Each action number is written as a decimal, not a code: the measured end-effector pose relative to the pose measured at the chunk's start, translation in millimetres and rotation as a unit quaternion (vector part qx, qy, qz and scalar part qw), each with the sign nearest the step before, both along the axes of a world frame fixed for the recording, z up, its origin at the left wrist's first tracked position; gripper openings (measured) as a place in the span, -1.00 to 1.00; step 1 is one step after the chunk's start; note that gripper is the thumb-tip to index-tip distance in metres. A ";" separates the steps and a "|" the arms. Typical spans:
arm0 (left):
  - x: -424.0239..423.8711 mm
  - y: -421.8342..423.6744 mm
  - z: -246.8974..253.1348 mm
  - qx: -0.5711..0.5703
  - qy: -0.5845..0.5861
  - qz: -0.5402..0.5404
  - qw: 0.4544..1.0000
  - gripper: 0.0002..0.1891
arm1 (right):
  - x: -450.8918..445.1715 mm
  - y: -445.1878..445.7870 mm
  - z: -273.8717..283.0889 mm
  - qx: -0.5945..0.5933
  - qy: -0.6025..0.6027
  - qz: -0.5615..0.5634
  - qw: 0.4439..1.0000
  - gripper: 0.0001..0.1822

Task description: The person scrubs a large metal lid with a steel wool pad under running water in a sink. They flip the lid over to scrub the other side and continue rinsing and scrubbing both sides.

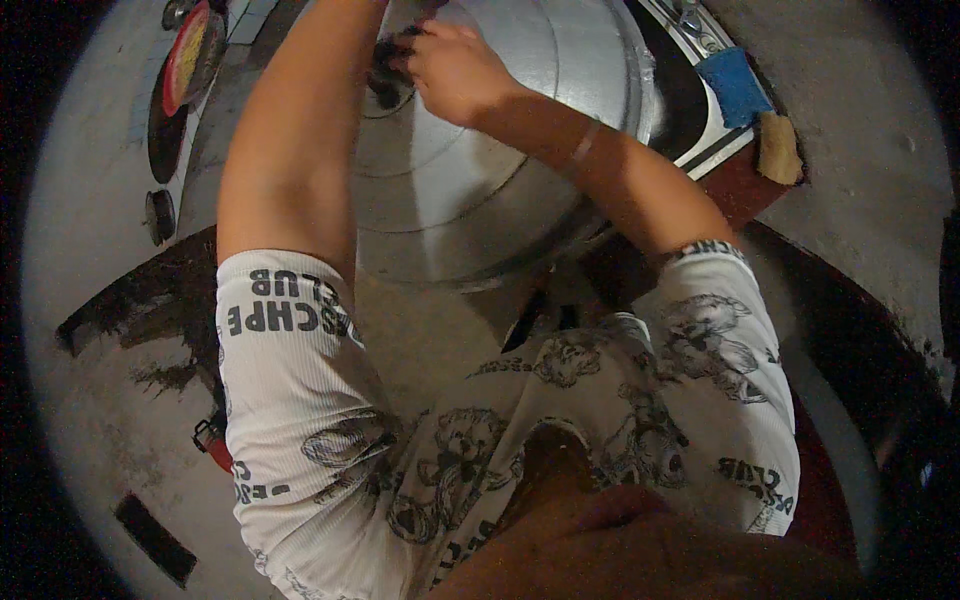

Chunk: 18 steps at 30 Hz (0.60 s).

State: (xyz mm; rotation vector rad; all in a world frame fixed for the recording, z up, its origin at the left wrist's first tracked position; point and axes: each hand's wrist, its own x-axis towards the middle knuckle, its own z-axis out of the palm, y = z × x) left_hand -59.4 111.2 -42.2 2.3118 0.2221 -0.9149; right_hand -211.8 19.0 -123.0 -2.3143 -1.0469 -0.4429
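Before me is a large round aluminium lid or vessel top (495, 180), with concentric rings and a bright rim. My right hand (461, 71) is over its middle, fingers curled at a dark, blurred thing (397, 52) that may be a knob. Whether the fingers grip it I cannot tell. Below it, a black spot (386, 94) shows on the metal. My left forearm (292, 142) reaches up past the top edge, so my left hand is out of view.
At right, a blue cloth or sponge (731, 86) and a tan sponge (780, 146) rest by a silver-edged black stove-like surface (682, 82). At left are a red-rimmed dish (187, 56) with yellow contents and a small round container (160, 216). A dark rectangle (155, 538) lies at lower left.
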 end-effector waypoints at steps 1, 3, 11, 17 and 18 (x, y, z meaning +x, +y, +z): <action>-6.2 -4.1 5.0 0.022 -0.027 -0.030 0.999 0.11 | -9.7 -6.4 -2.7 0.036 -0.040 -0.002 0.999 -0.67; -15.1 -8.2 13.3 0.066 -0.081 -0.087 0.991 0.10 | -22.1 -36.8 -5.2 0.021 -0.054 0.019 0.998 -0.67; 6.6 -10.8 -0.2 0.063 -0.040 -0.113 0.991 0.06 | 59.5 -32.3 28.5 -0.109 0.152 -0.019 0.982 -0.68; -10.5 7.5 -17.2 0.116 -0.068 -0.092 0.987 -0.04 | -45.2 -57.6 6.9 0.038 0.035 0.037 0.998 -0.72; -20.5 9.2 -16.0 0.168 -0.090 -0.119 0.974 -0.06 | -47.5 -78.5 6.5 0.008 0.073 0.022 0.997 -0.69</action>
